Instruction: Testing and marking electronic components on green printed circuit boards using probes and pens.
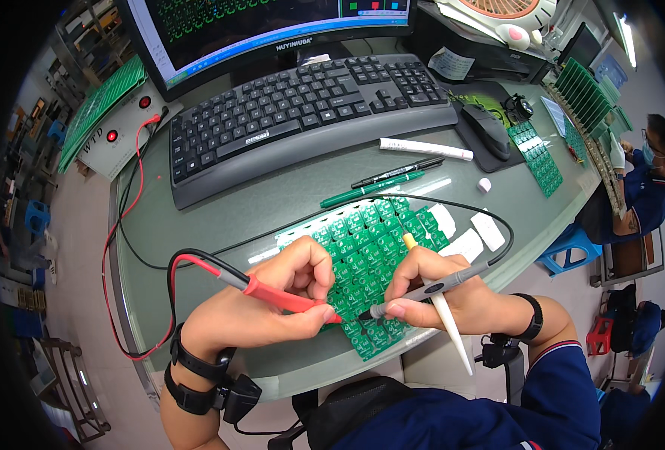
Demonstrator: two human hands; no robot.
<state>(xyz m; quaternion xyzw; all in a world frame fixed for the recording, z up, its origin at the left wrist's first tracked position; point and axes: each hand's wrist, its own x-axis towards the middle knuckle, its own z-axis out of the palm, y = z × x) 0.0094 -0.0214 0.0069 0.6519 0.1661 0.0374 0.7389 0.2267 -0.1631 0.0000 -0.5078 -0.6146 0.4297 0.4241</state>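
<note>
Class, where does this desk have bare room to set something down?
Free: the desk between the keyboard and black cable, left of the green pen; also below the small board, right of the paper scraps. Crowded: the middle, where the left hand holds the red probe and the right hand the grey probe over the large board.

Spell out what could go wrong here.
The red probe and gray probe have tips close together at the green circuit board; a slip might make them touch. The right hand also grips a white stick, possibly loosening its control. The black cable arching past the board might tug the gray probe.
</note>
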